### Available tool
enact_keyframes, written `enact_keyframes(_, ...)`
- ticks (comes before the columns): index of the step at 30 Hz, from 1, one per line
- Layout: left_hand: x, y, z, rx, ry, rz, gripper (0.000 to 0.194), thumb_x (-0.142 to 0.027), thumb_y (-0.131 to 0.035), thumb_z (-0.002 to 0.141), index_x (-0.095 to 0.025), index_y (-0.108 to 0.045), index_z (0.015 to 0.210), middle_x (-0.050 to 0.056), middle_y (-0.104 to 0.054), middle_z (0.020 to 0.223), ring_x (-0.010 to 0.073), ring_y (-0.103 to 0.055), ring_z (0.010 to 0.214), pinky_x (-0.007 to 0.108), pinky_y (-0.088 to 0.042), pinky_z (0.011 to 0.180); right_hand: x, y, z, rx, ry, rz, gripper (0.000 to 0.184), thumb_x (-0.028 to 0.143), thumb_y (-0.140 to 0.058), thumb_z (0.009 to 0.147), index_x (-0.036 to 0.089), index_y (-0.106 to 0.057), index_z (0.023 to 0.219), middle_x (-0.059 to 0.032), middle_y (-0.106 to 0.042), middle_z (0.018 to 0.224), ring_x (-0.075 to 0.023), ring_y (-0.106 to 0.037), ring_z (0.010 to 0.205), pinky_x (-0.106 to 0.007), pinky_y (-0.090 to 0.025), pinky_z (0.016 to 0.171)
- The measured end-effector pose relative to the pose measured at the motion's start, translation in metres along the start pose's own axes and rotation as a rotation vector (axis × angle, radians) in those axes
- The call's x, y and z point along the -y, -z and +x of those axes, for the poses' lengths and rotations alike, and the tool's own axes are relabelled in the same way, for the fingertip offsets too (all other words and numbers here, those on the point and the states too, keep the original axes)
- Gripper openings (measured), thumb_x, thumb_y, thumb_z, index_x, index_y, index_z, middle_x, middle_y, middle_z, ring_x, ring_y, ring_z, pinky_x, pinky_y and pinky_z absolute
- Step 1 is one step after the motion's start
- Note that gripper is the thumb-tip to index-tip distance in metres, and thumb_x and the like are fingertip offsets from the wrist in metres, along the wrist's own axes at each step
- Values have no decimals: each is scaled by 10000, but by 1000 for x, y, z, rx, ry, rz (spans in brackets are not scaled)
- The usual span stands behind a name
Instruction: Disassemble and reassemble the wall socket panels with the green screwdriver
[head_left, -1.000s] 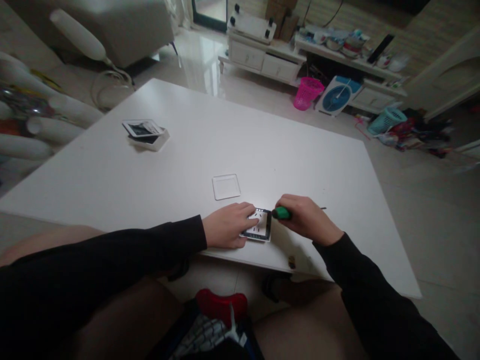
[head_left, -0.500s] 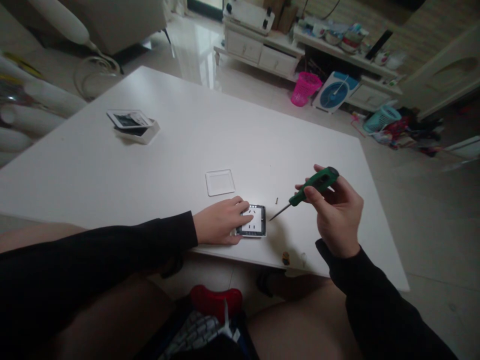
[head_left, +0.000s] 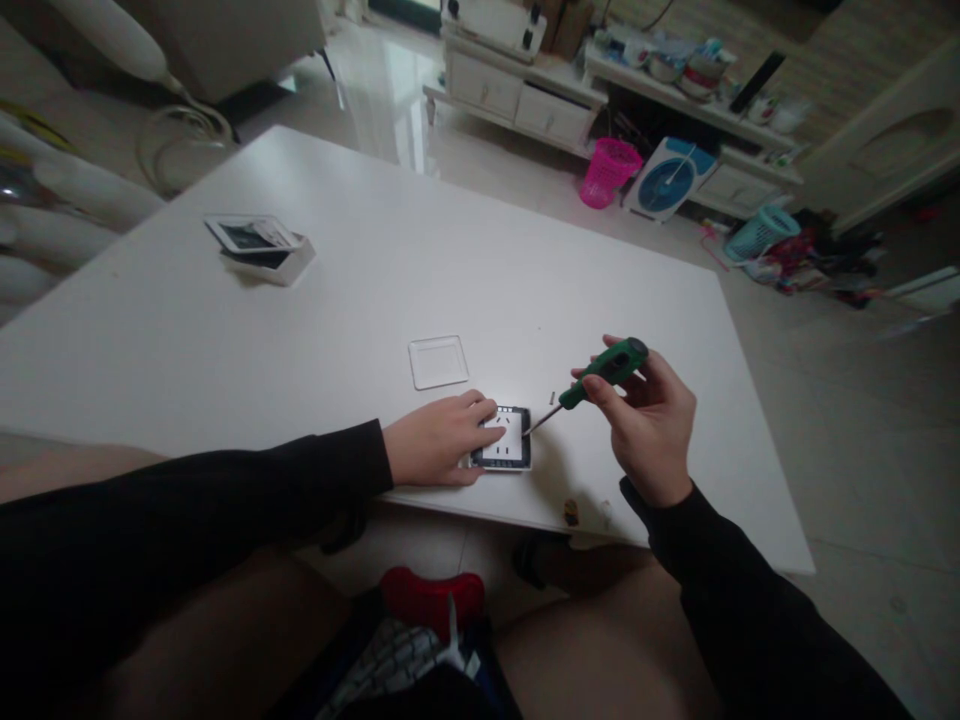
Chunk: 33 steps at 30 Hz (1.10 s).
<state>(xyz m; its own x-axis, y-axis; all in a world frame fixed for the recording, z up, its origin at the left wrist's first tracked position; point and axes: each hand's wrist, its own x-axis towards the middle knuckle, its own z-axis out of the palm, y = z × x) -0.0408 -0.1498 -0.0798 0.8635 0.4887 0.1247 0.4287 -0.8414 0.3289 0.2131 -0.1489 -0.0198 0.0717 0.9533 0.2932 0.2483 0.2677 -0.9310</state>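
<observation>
My left hand (head_left: 435,438) grips a wall socket (head_left: 513,438) from its left side, holding it flat on the table near the front edge. Its white face has dark slots and a dark rim; the fingers cover its left part. In my right hand (head_left: 654,430) is a green-handled screwdriver (head_left: 606,372), held tilted between thumb and fingers. The screwdriver's tip meets the socket's right edge, close to the screw hole. A small screw (head_left: 553,398) lies just right of the socket. Behind my left hand rests a thin white cover frame (head_left: 439,362).
On the white table (head_left: 360,240), a second socket plate (head_left: 259,235) leans on a white box (head_left: 295,266) at the far left. A small yellow-and-black piece (head_left: 571,513) sits by the front edge. Beyond the table are a pink basket (head_left: 609,175) and a blue-and-white fan (head_left: 667,182).
My right hand came away to the right from beside the socket, then brought the screwdriver tip back left onto its right edge. The screw came into view. My left hand kept its hold.
</observation>
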Motion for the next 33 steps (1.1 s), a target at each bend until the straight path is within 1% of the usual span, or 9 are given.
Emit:
enact_keyframes(5, 0, 0, 0, -13, -2, -4, 355, -341, -700, 893, -154, -641, 1189, 149, -597, 1147, 304, -546, 1040, 421, -511, 890, -1, 0, -1, 30, 40, -65, 430, 361, -836, 853, 243, -675, 1235, -58, -720, 1126, -233, -794, 908, -377, -716, 734)
enact_keyframes(11, -1, 1, 0, -11, -5, 0, 340, -327, -696, 893, -152, -646, 1180, 147, -594, 1132, 308, -544, 1041, 425, -504, 896, 2, -1, -3, 55, 69, -83, 438, 342, -821, 872, 263, -663, 1274, -34, -706, 1065, -227, -785, 906, -365, -714, 727)
enact_keyframes(17, 0, 1, 0, -18, -2, -11, 329, -330, -672, 908, -158, -640, 1186, 146, -594, 1133, 306, -543, 1048, 425, -506, 904, 4, 2, -4, 57, 133, -177, 493, 350, -787, 888, 317, -657, 1362, -35, -605, 1122, -207, -718, 983, -318, -695, 714)
enact_keyframes(19, 0, 0, 0, -5, 3, 1, 329, -337, -670, 909, -156, -643, 1182, 148, -593, 1134, 303, -541, 1044, 421, -505, 905, 4, 2, -4, 60, 149, -206, 567, 334, -778, 890, 338, -601, 1429, -43, -610, 1160, -218, -700, 1021, -329, -689, 726)
enact_keyframes(21, 0, 0, 1, 4, 4, 10, 336, -341, -680, 903, -154, -645, 1180, 149, -595, 1137, 303, -544, 1042, 419, -503, 902, 5, 2, -6, 78, 142, -209, 629, 319, -730, 923, 352, -495, 1506, -63, -629, 1222, -245, -699, 1063, -384, -687, 775)
enact_keyframes(25, 0, 0, 0, -11, 4, -4, 344, -325, -695, 885, -157, -642, 1180, 150, -600, 1143, 310, -551, 1048, 424, -501, 894, 8, 0, -8, 119, 132, -197, 611, 306, -575, 1003, 383, -308, 1547, -106, -628, 1337, -295, -707, 1107, -506, -666, 845)
enact_keyframes(27, 0, 0, 0, -16, 4, -15, 339, -319, -687, 886, -160, -639, 1182, 146, -599, 1139, 307, -551, 1049, 420, -504, 892, 10, -1, -8, 131, 135, -200, 564, 296, -509, 1023, 393, -279, 1528, -113, -617, 1369, -304, -707, 1114, -535, -657, 851)
enact_keyframes(30, 0, -1, 0, -16, 3, -12, 335, -327, -682, 889, -165, -639, 1178, 143, -597, 1133, 305, -551, 1042, 422, -507, 890, 8, -2, -6, 154, 136, -212, 525, 299, -449, 1037, 392, -242, 1511, -116, -602, 1377, -298, -709, 1100, -545, -656, 848)
enact_keyframes(33, 0, -1, 0, 2, 7, 8, 344, -342, -680, 897, -162, -637, 1186, 148, -592, 1149, 305, -546, 1049, 423, -508, 902, 4, -3, -4, 166, 161, -198, 550, 344, -546, 1012, 392, -248, 1472, -101, -591, 1332, -276, -717, 1038, -525, -655, 857)
